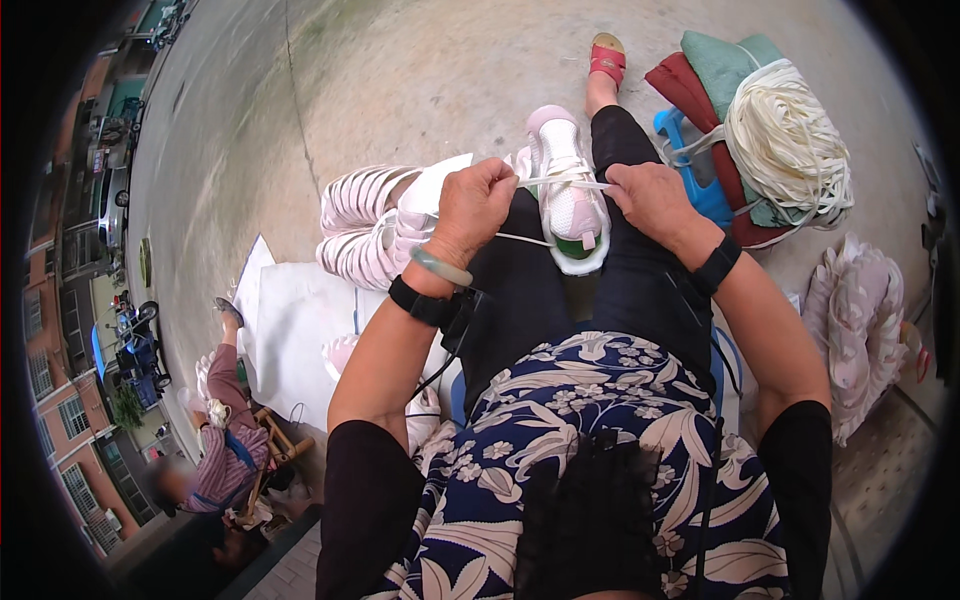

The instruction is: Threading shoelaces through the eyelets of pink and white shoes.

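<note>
Pale pink shoe (pixel 568 190) rests on the lap, long axis running away from the person, toe far, opening w/ green insole near. Left hand (pixel 474 205) and right hand (pixel 648 197) flank it, fingers pinched shut on white lace (pixel 560 181), pulled taut across the shoe; wrists level, forearms converging.

Beside your left knee: you have a heap of pale pink shoes (pixel 365 225) lying on white sheets (pixel 290 320).
At your right: a bundle of cream cord (pixel 790 140) rests on green and red cushions (pixel 715 70), which sit on a blue stool (pixel 700 175).
Far right: you see a floral padded bundle (pixel 860 320).
Ahead: a red sandal (pixel 607 58) on the concrete ground (pixel 420 80).
Lower left: another person (pixel 215 450) sits on a wooden stool (pixel 275 445).
</note>
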The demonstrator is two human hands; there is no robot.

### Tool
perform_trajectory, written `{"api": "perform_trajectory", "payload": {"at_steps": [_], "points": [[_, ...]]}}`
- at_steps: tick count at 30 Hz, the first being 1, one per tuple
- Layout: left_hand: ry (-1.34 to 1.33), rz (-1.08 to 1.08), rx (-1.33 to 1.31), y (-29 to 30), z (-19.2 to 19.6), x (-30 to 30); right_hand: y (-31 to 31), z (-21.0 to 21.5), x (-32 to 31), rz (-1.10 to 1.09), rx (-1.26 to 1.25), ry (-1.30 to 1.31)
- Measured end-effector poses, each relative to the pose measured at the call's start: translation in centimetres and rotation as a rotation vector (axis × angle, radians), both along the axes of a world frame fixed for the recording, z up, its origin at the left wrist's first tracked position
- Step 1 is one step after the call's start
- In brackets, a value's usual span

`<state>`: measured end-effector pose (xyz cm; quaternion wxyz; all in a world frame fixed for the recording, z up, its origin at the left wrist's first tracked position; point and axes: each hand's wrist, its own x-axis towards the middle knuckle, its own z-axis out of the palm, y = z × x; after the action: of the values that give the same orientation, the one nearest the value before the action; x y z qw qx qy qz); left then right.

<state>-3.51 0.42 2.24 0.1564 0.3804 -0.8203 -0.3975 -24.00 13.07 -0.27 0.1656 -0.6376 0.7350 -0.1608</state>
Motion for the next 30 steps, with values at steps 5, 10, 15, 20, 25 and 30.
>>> {"api": "perform_trajectory", "payload": {"at_steps": [5, 10, 15, 20, 25, 30], "points": [[0.023, 0.071, 0.076, -0.8, 0.7, -0.8, -1.3, 0.8, 0.8, 0.232, -0.197, 0.255], [0.042, 0.125, 0.149, -1.7, -0.3, -0.6, -0.6, 1.1, 0.9, 0.657, -0.377, 0.482], [-0.033, 0.083, 0.346, -1.5, -2.4, 1.8, 2.8, -1.3, -2.1, 0.517, -0.328, 0.467], [-0.100, -0.012, 0.184, 0.7, -2.7, 3.8, 3.9, -2.4, -1.9, 0.160, -0.185, 0.280], [-0.159, -0.130, -0.290, 1.7, -2.0, 5.5, 6.0, -3.0, -3.4, 0.029, -0.207, 0.252], [-0.254, -0.239, -0.705, 1.0, -1.8, 11.3, 11.4, -4.4, -6.5, -0.087, -0.236, 0.152]]}}
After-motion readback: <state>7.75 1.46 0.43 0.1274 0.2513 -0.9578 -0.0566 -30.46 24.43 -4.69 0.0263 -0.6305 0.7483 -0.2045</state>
